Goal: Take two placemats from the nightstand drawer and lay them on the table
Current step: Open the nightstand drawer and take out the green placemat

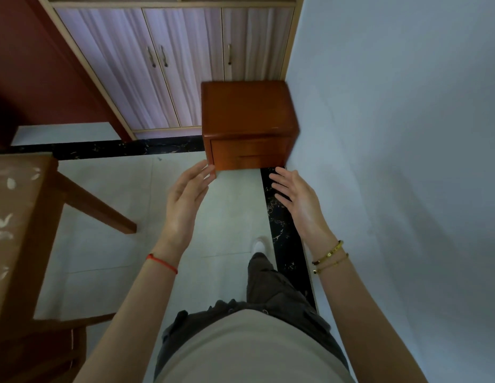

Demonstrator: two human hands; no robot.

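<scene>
A reddish-brown wooden nightstand (pixel 247 111) stands on the floor against the right wall. Its drawer (pixel 247 153) is closed, so no placemats are visible. Both my arms reach forward over the floor in front of it. My left hand (pixel 186 199) is empty with fingers apart, its fingertips close to the nightstand's lower left corner. My right hand (pixel 296 197) is also empty and spread, palm facing left, just below the nightstand's right front. The table (pixel 11 217), with a brown patterned cover, is at the left edge.
A pale cabinet with three closed doors (pixel 169 64) stands behind the nightstand. A white wall (pixel 392 161) runs along the right. One table leg (pixel 97 205) angles across the light tiled floor. A dark marbled strip (pixel 285 230) runs under my right foot.
</scene>
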